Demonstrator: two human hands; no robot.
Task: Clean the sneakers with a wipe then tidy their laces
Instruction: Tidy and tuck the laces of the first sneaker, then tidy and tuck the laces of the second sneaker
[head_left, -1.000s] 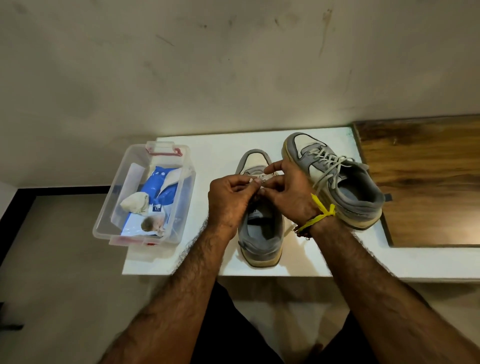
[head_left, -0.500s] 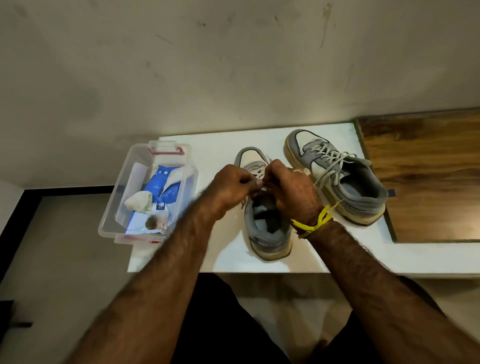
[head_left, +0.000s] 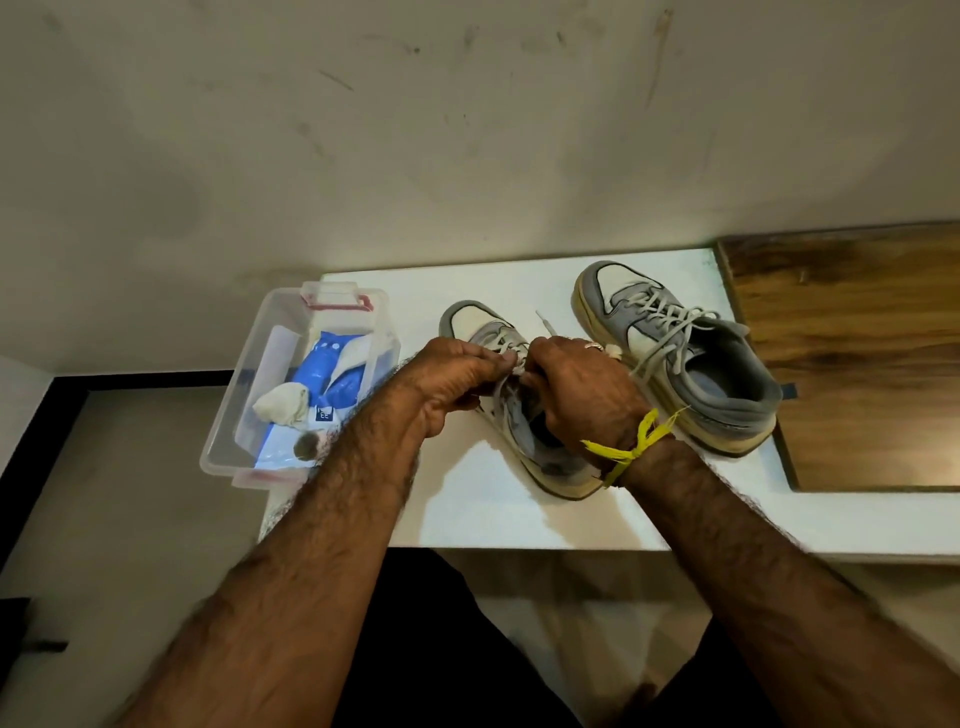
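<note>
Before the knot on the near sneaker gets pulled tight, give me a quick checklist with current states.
1. Both hands on the lace: left hand and right hand pinch it over the near sneaker: ok.
2. Lace end free, sticking up: ok.
3. Knot formed: hidden by fingers, cannot tell.
4. Far sneaker laces tidy: loose, one strand trailing: not ok.
5. Wipe put away in bin: crumpled wad inside: ok.

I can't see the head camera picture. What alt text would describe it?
Two bare hands, the left hand and right hand, pinch the laces of the nearer sneaker on a white table. A second sneaker with loose laces lies to the right, and a clear plastic bin holding a blue packet and a crumpled wipe sits at the left.
</note>
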